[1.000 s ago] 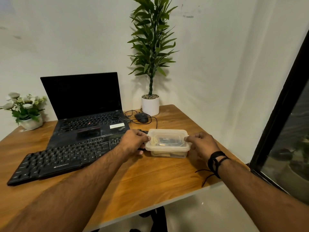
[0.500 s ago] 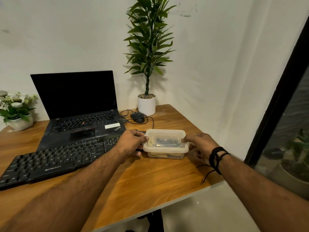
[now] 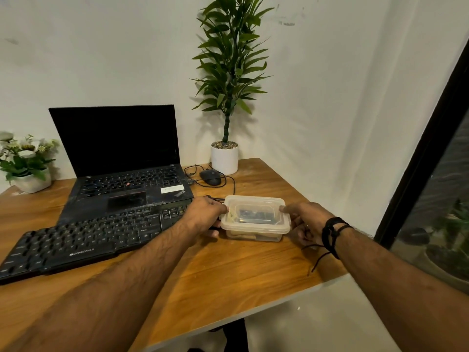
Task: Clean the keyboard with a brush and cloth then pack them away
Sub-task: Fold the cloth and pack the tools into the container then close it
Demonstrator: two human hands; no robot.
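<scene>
Keyboard (image 3: 83, 240), black and wide, lies on the wooden worktop (image 3: 228, 275) at the left, running from the near left corner up towards the middle, its far edge tucked against the front of an open laptop (image 3: 121, 161) with a dark screen. Just to the right of the keyboard's right end sits a clear plastic container (image 3: 255, 219) with its lid on; something dark and something pale show dimly through the plastic, but what they are I cannot tell. The left hand (image 3: 205, 214) grips the container's left end, thumb curled over the lid edge and fingers down the side, and it lies over the keyboard's right corner. The right hand (image 3: 307, 219) grips the right end in the same way, thumb on top of the lid rim, fingers curled under; black bands (image 3: 332, 232) circle that wrist, with loose cord ends trailing on the wood.

Behind the container a black mouse (image 3: 210, 177) rests with its cable (image 3: 229, 181) looping towards the box's far edge. Farther back in the corner stands a tall green plant in a white pot (image 3: 224, 158), well apart from the hands. A small white pot of flowers (image 3: 28, 163) stands at the far left, beside the laptop. A dark-framed window (image 3: 431, 161) runs down the right side.
</scene>
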